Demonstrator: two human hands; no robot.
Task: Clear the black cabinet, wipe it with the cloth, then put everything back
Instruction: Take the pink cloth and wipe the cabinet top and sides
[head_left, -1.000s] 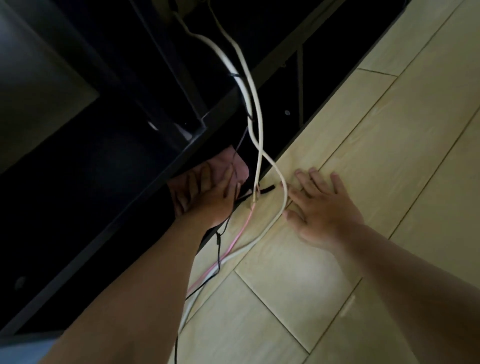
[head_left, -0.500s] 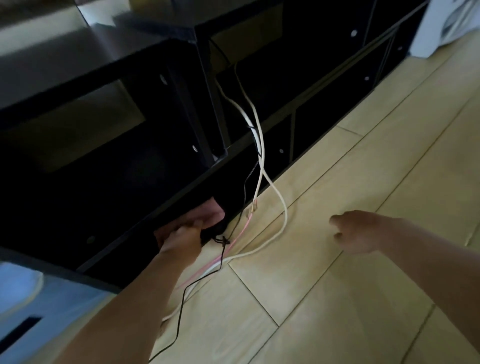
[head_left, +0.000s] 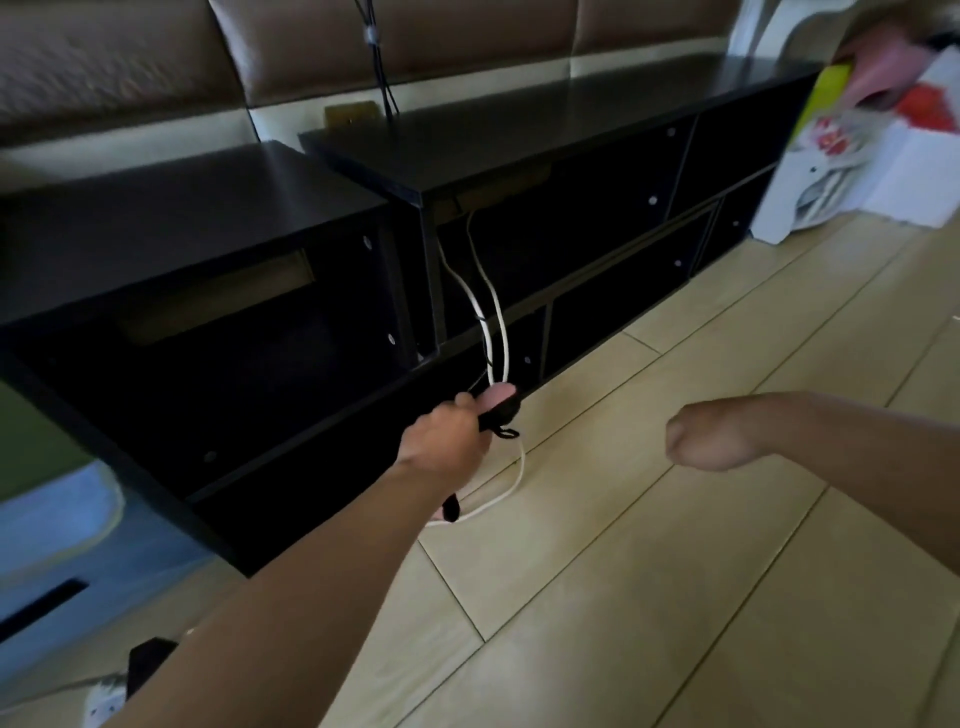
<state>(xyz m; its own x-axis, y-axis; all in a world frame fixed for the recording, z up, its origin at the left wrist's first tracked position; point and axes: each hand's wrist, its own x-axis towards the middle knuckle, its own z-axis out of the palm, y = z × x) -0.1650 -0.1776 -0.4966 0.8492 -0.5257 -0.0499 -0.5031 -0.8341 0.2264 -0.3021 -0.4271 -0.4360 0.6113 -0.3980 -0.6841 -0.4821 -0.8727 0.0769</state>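
Risk: cloth (head_left: 500, 397) may be snagging white cables (head_left: 497, 317), tugging them loose | left hand (head_left: 441, 441) is gripping cloth at black cabinet (head_left: 208, 223) edge | right hand (head_left: 711, 441) is hovering loosely curled, empty

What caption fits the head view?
Left hand grips pink cloth beside white cables, low by the black cabinet; right hand hovers above the floor.
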